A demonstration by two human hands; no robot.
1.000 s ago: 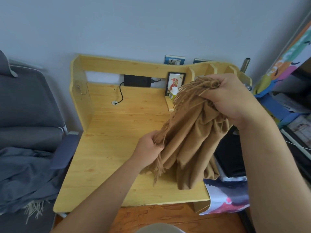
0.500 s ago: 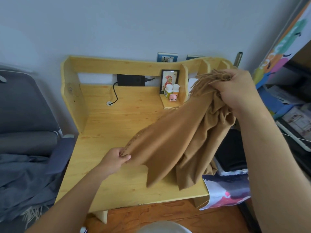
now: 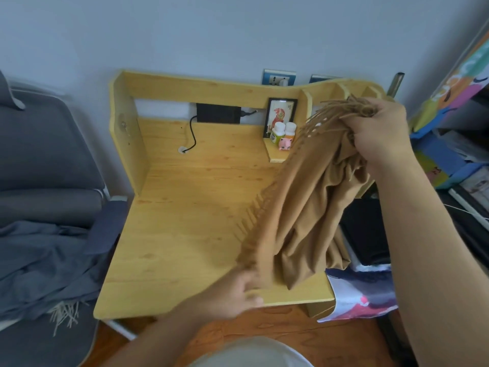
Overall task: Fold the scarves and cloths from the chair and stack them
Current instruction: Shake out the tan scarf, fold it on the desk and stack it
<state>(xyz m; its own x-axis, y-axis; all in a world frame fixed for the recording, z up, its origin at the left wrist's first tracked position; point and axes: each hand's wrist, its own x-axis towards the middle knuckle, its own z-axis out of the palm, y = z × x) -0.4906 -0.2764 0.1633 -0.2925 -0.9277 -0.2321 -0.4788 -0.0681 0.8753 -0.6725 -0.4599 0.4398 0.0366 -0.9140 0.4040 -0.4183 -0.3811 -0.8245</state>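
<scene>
- the tan scarf (image 3: 304, 207) hangs over the right half of the wooden desk (image 3: 185, 221), stretched on a slant between two hands, its bunched folds drooping to touch the desk near the front right corner.
- the right hand (image 3: 381, 133) is up at the desk's back right, fist clenched around a gathered end, fringe spraying out past the knuckles.
- the left hand (image 3: 243, 290) is low at the desk's front edge, blurred, fingers pinched on the scarf's lower fringed edge.
- the raised cloth hides the desk's right side and part of its small shelf.
- on that shelf: two little bottles (image 3: 283, 129), one pink pig figure (image 3: 285, 143), one framed picture (image 3: 280, 115) behind them.
- at the desk's back panel, one black box (image 3: 218, 113) with a cable (image 3: 193, 139) running down to a hole in the top.
- left of the desk, one grey chair (image 3: 39, 160) carrying one grey fringed scarf (image 3: 47, 266), crumpled, unfolded.
- right of the desk, a dark stack and a printed cloth (image 3: 357, 292) draped just below the corner.
</scene>
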